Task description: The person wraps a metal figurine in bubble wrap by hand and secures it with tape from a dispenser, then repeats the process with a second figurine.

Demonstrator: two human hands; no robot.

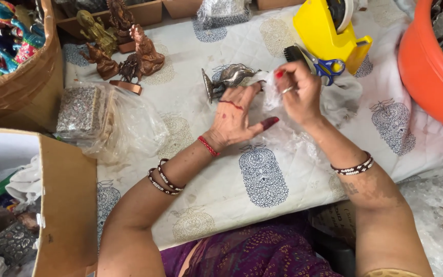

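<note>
silver metal figurine lies on the printed quilted cloth, just beyond the fingertips of our left hand and touching them. our left hand lies palm up, wrist bent back, fingers loosely spread and curled under the figurine's near side, thumb stretched out toward our right. our right hand is arched above, its thumb and forefinger pressed together, pinching a piece of white tissue wrap just beside the figurine; the remaining fingers fold inward. both forearms come in from below and converge on the piece.

risks, in our judgement: the figurine is supported rather than clasped, so a tug on the wrap could tip it off the left fingertips onto the cloth. the thin wrap could tear on the ornate metal edges. blue-handled scissors sit just behind our right knuckles, beside a yellow tape dispenser; a backward sweep could knock them. farther out past the left fingers, copper and brass figurines stand close together, and a clear plastic bag holding a glittered block lies well apart to the left. cardboard boxes and an orange tub flank the work.
</note>
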